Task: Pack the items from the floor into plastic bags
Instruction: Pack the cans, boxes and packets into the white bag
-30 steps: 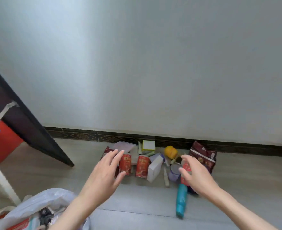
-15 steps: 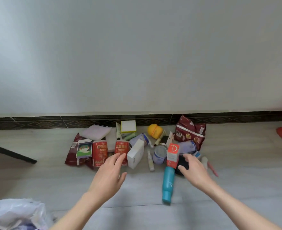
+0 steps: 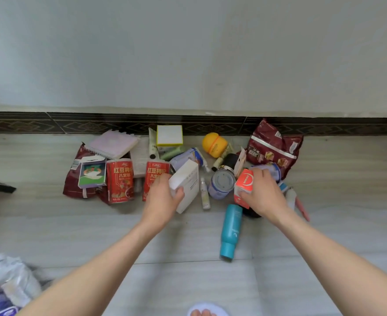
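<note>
A plastic bag (image 3: 8, 283) is seen at the floor's (image 3: 74, 236) near left corner. Along the floor's far edge, by the skirting, the items are heaped: two red cans (image 3: 120, 180), a blue tin (image 3: 221, 184), a teal bottle (image 3: 230, 231) nearer. The white box (image 3: 188, 183) is gripped by the left hand (image 3: 163, 201), fingers curled round it. The red box (image 3: 243, 185) is gripped by the right hand (image 3: 264, 195).

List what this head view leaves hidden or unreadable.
- Plastic bag: cut off by the left and bottom edges; contents blurred.
- Dark object under the right hand: mostly covered by hand and orange box.
- Right red can: lower part hidden by the left hand on the white box.
- Small print on packets: too small.
</note>
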The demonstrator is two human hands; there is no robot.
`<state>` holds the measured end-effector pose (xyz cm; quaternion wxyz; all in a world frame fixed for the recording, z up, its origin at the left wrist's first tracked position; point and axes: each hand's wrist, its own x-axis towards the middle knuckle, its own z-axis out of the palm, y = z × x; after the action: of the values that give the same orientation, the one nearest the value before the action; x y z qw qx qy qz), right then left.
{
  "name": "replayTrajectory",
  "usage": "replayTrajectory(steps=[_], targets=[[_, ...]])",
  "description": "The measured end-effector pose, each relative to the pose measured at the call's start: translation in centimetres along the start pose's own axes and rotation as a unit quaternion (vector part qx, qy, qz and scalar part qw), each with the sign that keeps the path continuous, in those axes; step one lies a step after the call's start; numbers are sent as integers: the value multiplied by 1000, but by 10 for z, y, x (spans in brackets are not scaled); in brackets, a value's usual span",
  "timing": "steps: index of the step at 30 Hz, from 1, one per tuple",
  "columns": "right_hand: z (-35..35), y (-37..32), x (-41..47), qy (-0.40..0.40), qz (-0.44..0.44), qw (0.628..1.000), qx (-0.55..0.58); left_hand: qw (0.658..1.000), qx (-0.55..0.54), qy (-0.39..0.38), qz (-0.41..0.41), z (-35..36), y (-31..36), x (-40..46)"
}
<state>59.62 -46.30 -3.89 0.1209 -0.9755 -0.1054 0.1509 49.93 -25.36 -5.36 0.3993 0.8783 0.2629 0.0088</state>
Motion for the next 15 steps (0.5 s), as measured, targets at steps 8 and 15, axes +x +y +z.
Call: replayTrajectory(steps=[8, 15], targets=[[-14, -65, -90, -64, -37, 983, 168, 998, -20, 46, 41, -89, -6, -79], [-44, -217, -151, -186, -202, 944, 182, 975, -40, 214, -46, -246, -76, -190]])
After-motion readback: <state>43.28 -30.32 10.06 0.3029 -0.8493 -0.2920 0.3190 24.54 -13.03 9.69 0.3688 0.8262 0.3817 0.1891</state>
